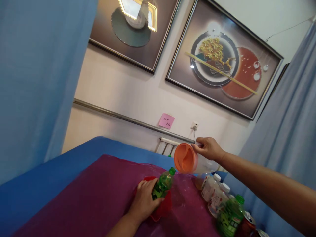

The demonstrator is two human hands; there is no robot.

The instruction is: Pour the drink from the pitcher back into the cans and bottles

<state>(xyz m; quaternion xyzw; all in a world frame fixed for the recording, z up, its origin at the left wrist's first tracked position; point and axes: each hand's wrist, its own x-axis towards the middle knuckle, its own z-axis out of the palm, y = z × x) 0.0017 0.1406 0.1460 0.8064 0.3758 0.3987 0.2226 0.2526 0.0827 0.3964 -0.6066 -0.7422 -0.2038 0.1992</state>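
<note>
My left hand [144, 200] is wrapped round a small green bottle [165, 184], its green top leaning up to the right. Under the bottle lies a red dish or tray [166, 205], partly covered by that hand. My right hand [209, 148] grips the handle of a clear pitcher with an orange lid [185, 158]. The pitcher is tipped on its side, lid facing left, above and to the right of the green bottle, apart from it. Whether any liquid leaves it I cannot tell.
A dark red cloth [98, 191] covers a blue surface [84, 149]. At its right stand white-capped bottles [217, 199], a larger green bottle [230, 214] and a can [245, 225]. Behind are a wall rail [128, 118] and a pink note [166, 120]. Blue curtains [37, 82] hang on both sides.
</note>
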